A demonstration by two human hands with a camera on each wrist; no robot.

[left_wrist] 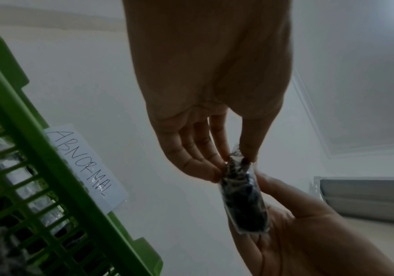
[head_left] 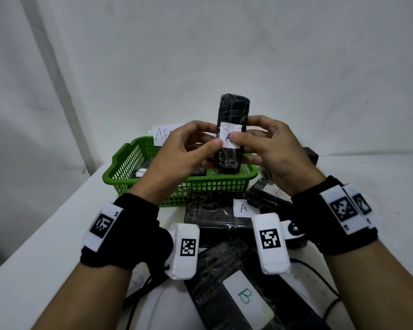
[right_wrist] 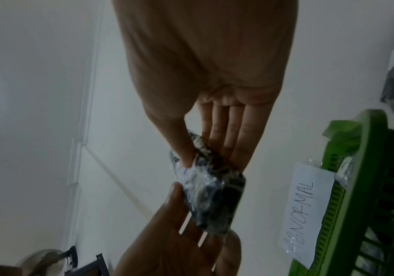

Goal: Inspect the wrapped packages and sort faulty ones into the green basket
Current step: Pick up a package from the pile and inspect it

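I hold a black plastic-wrapped package [head_left: 233, 110] upright over the green basket [head_left: 126, 167]. Its white label [head_left: 227, 129] carries a blue letter half hidden by my thumbs. My left hand [head_left: 210, 139] pinches its left edge, thumb in front and fingers behind. My right hand [head_left: 246, 136] grips the right edge the same way. In the left wrist view the left hand [left_wrist: 236, 160] pinches the package [left_wrist: 243, 201] near one end. The right wrist view shows the right hand [right_wrist: 205, 149] gripping the package [right_wrist: 214, 198]. The basket's paper tag [left_wrist: 84, 164] reads ABNORMAL.
Wrapped packages [head_left: 141, 173] lie inside the basket. More black packages lie on the white table near me, one labelled A [head_left: 243, 207], one labelled B [head_left: 245, 297]. Black cables [head_left: 320, 279] trail at the right. The table edge [head_left: 34, 234] runs along the left.
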